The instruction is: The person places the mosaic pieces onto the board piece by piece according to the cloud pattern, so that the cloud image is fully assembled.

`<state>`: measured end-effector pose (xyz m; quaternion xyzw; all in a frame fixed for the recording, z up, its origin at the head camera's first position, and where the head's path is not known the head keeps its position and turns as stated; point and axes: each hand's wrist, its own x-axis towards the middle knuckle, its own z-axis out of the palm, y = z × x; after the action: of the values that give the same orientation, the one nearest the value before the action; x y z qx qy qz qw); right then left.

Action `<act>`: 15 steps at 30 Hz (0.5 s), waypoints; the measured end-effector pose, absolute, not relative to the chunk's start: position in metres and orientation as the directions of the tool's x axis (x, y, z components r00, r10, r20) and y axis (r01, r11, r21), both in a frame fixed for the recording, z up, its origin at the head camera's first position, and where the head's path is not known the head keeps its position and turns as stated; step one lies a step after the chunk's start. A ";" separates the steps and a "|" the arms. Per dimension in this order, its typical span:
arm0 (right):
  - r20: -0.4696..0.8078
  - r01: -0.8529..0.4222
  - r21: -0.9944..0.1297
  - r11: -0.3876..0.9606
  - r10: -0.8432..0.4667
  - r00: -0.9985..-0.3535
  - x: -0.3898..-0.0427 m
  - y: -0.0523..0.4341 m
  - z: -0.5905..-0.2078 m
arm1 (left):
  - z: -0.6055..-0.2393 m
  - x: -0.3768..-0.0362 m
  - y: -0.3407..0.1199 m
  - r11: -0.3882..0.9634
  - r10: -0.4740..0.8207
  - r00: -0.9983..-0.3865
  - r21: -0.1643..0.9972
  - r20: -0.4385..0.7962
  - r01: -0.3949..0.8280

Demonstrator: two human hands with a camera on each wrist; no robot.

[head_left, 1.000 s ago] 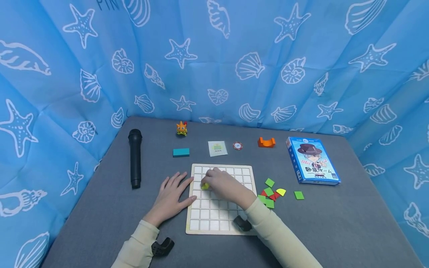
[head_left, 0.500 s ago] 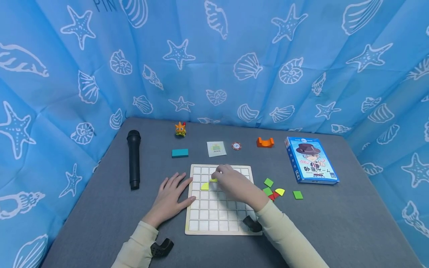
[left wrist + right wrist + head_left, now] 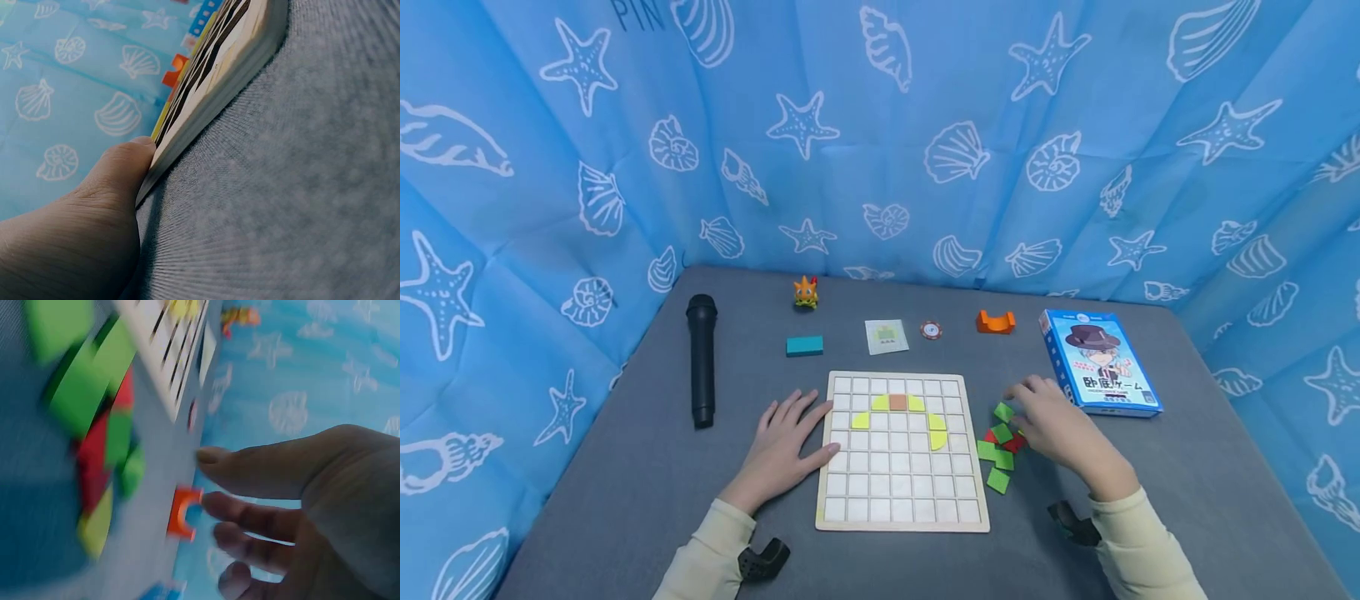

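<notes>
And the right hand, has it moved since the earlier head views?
Yes: the right hand went rightward, from above the gridded board to beside the loose green tiles.

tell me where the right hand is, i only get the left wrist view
Observer: The right hand is by the loose green pieces, to the right of the board.
Operator: is it holding anything
Observer: Nothing that I can see in its grasp, going by the right wrist view.
Operator: what's lying on the board
Observer: An orange-brown square lies between two yellow pieces in the second row from the far edge.
</notes>
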<state>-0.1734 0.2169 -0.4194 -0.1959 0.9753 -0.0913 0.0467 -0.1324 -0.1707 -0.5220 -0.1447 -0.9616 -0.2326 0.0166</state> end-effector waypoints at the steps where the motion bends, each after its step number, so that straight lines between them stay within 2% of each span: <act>1: -0.088 -0.353 -0.194 0.915 -0.375 -0.923 -0.173 0.224 -0.419 | -0.522 -0.132 -0.171 0.850 0.269 -0.958 0.443 0.101 0.285; 5: -0.186 -0.309 -0.197 0.931 -0.345 -0.920 -0.170 0.243 -0.419 | -0.523 -0.133 -0.172 0.850 0.269 -0.957 0.442 0.106 0.288; 15: -0.241 -0.296 -0.227 0.928 -0.348 -0.906 -0.170 0.253 -0.435 | -0.522 -0.133 -0.172 0.849 0.275 -0.956 0.440 0.107 0.293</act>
<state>-0.1697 0.2530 -0.4352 -0.1657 0.9717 -0.0930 0.1400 -0.1325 -0.1715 -0.5220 -0.1476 -0.9612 -0.2322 0.0198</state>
